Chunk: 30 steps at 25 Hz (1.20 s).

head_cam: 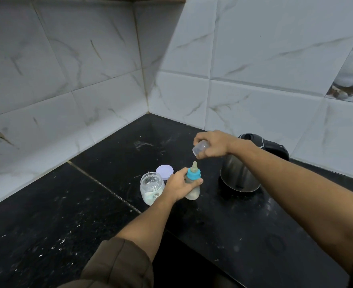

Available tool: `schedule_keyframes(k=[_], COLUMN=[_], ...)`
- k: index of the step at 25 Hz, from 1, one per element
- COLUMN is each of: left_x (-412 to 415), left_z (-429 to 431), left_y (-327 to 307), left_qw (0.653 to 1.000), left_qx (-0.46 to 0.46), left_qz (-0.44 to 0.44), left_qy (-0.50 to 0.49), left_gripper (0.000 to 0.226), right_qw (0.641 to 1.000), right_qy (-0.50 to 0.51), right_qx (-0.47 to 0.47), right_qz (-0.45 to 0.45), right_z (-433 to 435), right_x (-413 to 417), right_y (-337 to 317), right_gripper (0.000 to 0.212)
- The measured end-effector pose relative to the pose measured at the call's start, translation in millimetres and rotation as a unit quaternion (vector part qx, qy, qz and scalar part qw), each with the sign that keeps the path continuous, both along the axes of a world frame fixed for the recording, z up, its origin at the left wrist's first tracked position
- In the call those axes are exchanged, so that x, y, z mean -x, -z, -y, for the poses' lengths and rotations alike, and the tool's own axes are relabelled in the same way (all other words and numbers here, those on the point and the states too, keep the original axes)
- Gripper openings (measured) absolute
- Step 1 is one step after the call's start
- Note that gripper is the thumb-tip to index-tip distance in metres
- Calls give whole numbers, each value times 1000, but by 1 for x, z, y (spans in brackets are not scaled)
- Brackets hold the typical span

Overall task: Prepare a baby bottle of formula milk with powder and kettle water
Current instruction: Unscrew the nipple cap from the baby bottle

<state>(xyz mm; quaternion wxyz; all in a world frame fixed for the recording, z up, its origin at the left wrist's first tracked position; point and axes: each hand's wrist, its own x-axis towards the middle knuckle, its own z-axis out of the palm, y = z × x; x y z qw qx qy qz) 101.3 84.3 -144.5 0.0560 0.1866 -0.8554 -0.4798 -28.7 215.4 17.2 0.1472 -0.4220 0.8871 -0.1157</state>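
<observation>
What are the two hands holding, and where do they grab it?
The left hand grips the baby bottle round its body, under the blue ring. The right hand holds the clear cap by its closed end.

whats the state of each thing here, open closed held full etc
bottle: upright, teat ring on, uncapped, milky liquid inside, held by left hand
cap: off the bottle, held above it by right hand
jar: open, some white powder inside
lid: off the jar, lying on the counter behind it
kettle: upright on the counter, top looks shut
</observation>
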Motion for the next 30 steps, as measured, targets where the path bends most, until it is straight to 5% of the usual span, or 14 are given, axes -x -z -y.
schedule_keyframes(k=[5, 24, 30], left_x=[-2, -23, -16], left_z=[3, 4, -3], left_y=[-19, 16, 19], left_qw=[997, 996, 997], left_qx=[48, 88, 79], left_qz=[-35, -3, 9], left_qy=[-42, -22, -23], left_gripper=[47, 61, 62], right_qw=[997, 965, 967], right_qy=[79, 7, -3], right_qx=[-14, -263, -254], right_qz=[-7, -5, 2], right_z=[-9, 21, 12], right_x=[11, 16, 17], right_y=[30, 127, 131], right_gripper=[41, 60, 71])
